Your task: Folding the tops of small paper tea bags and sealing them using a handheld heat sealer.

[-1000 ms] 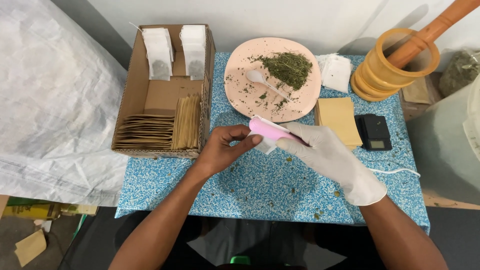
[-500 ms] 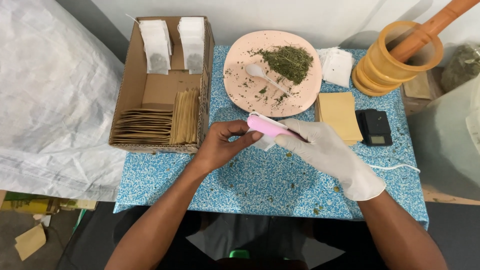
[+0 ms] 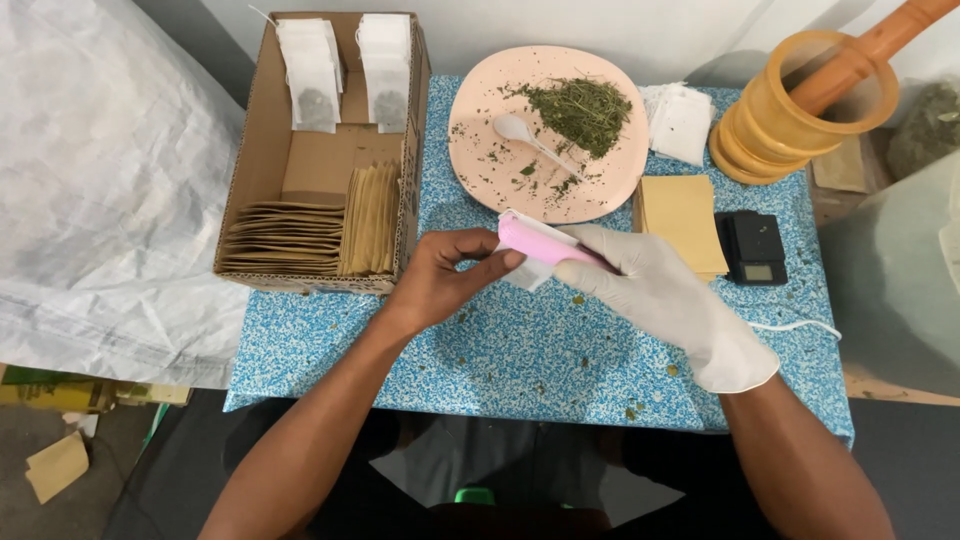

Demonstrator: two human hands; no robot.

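My gloved right hand (image 3: 668, 300) grips a small pink handheld device (image 3: 545, 244) over the blue speckled table (image 3: 520, 360). A small white bag (image 3: 525, 272) is clamped in the device's tip. My bare left hand (image 3: 445, 280) pinches that white bag at the device's left end. Both hands meet just below the pink plate (image 3: 480, 160), which holds a heap of dried green herb (image 3: 583, 105) and a white spoon (image 3: 530, 137).
A cardboard box (image 3: 255, 160) at the left holds filled white bags (image 3: 312, 70) and stacks of brown envelopes (image 3: 300, 232). More brown envelopes (image 3: 682, 212), white bags (image 3: 680, 118), a black pocket scale (image 3: 752, 247) and a wooden mortar with pestle (image 3: 805, 100) stand at the right. White sacking (image 3: 90, 180) lies left.
Both hands stay together at the pink device and white bag; they have barely shifted. The view has drifted slightly.
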